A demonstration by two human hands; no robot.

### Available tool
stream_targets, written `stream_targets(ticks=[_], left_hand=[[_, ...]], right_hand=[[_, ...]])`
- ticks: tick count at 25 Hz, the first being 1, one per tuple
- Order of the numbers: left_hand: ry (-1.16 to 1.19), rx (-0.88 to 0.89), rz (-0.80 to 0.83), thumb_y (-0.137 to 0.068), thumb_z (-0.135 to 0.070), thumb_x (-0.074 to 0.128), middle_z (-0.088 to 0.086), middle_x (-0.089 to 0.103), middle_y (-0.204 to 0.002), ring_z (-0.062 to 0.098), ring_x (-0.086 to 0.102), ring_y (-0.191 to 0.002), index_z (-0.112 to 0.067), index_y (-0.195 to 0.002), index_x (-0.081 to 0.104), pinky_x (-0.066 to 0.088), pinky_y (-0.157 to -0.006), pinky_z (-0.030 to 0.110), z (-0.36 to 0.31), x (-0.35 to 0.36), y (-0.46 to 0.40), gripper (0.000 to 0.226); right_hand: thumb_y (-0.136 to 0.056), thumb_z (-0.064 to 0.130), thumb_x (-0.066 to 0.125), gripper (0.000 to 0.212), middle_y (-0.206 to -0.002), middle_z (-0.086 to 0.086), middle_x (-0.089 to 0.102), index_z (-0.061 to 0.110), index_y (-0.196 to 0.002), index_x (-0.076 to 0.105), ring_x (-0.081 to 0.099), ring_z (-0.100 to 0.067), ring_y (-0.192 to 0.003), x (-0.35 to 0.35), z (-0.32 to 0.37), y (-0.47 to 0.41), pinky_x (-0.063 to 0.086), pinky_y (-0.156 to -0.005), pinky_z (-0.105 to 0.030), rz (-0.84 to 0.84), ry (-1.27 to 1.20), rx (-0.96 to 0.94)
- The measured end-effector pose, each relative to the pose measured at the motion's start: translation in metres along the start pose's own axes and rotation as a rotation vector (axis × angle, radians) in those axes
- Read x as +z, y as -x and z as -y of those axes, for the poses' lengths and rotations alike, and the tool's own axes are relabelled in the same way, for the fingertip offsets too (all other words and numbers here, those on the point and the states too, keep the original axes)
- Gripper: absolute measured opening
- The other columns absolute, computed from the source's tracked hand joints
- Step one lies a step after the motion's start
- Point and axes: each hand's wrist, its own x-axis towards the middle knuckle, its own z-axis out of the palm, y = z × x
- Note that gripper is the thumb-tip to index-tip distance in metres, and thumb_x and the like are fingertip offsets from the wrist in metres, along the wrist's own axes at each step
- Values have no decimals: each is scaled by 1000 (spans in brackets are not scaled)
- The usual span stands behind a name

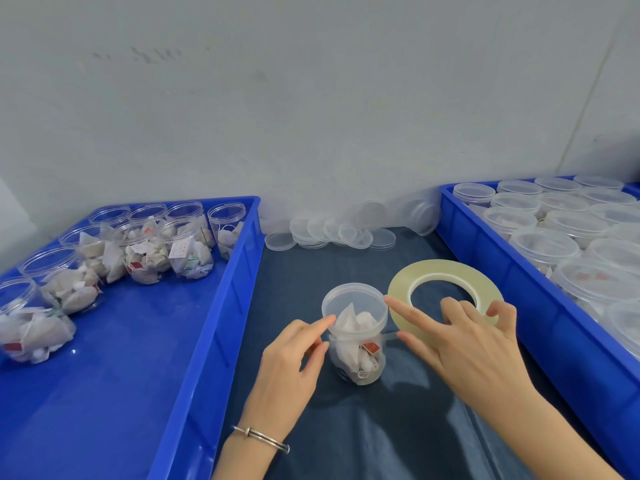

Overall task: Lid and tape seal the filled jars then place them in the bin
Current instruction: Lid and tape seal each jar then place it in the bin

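Note:
A clear jar (pixel 350 356) of tea bags stands on the dark blue cloth with its clear lid (pixel 353 304) on. My left hand (pixel 287 368) touches its left side, index tip on the lid's edge and thumb pressed just below the lid. A thin strip of clear tape runs across the jar's front to the tape roll (pixel 446 271). My right hand (pixel 467 344) grips that roll, fingers through its hole and thumb on the outer rim, with the index finger stretched out to the lid's right edge.
A blue bin (pixel 221 306) on the left holds several filled, unlidded jars (pixel 149 254). Another blue bin (pixel 519 292) on the right is packed with lidded jars (pixel 554 244). Several loose lids (pixel 329 233) lie against the back wall.

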Motion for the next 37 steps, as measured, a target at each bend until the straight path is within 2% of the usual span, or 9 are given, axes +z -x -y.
stream_targets(ticks=[13, 18, 20, 22, 24, 26, 30, 33, 37], left_hand=[[25, 145, -88, -75, 7, 74, -4, 64, -81, 3, 58, -76, -5, -94, 74, 53, -69, 20, 17, 2, -19, 23], [80, 145, -136, -74, -9, 74, 2, 54, -87, 8, 55, -84, -13, -87, 78, 52, -78, 22, 27, 7, -29, 15], [89, 151, -123, -75, 0, 73, 4, 52, -97, 9, 54, -97, -16, -87, 78, 49, -91, 23, 29, 7, -33, 20], [139, 119, -33, -79, 7, 70, 1, 53, -113, 8, 53, -110, -17, -87, 77, 46, -98, 26, 33, 5, -34, 26], [233, 12, 132, -80, -16, 72, -10, 42, -136, 4, 44, -127, -20, -92, 68, 40, -104, 25, 28, 7, -30, 13], [336, -163, 190, -66, -39, 81, -22, 30, -146, 0, 35, -134, -23, -96, 54, 37, -105, 24, 15, 22, -22, 44], [413, -399, -87, -47, -38, 92, -18, 56, -121, 2, 57, -111, -26, -82, 43, 51, -89, 36, -3, 53, -23, 61], [440, -414, -55, -44, -41, 92, -14, 64, -100, 4, 64, -96, -24, -77, 44, 56, -77, 34, 6, 50, -31, 61], [529, -391, 30, -43, -32, 94, -12, 65, -112, -1, 63, -102, -19, -77, 44, 54, -74, 20, 13, 44, -36, 61]], right_hand=[[-96, 52, 15, 55, -58, -1, 33, 41, -122, 62, 41, -22, -48, 1, 2, -10, 25, -71, -40, 87, -62, 37], [-89, 52, 28, 50, -58, -3, 37, 37, -123, 62, 40, -23, -50, 4, 0, -11, 30, -68, -41, 138, -10, 78], [-87, 55, 29, 58, -57, -3, 41, 23, -113, 69, 44, -24, -50, 5, -2, -10, 28, -70, -42, 158, 16, 121], [-86, 59, 27, 64, -56, -2, 44, 9, -82, 67, 47, -26, -52, 2, -2, -11, 28, -71, -42, 194, 22, 144], [-87, 60, 24, 62, -51, -1, 42, 11, -60, 51, 46, -26, -51, -5, -2, -14, 29, -71, -42, 213, 4, 159], [-89, 61, 21, 62, -48, 0, 41, 14, -55, 44, 45, -25, -51, -9, -2, -16, 28, -72, -41, 254, -10, 159], [-84, 55, 23, 50, -57, 3, 40, 15, -63, 42, 43, -21, -61, -8, -6, -14, 30, -84, -47, 375, -37, 145], [-80, 53, 14, 46, -67, 9, 40, 19, -75, 44, 43, -17, -71, -9, -24, -14, 28, -103, -56, 421, -27, 29], [-80, 69, -2, 55, -81, 16, 42, 31, -87, 37, 41, -2, -90, -17, -55, -22, 3, -116, -56, 557, 74, -94]])
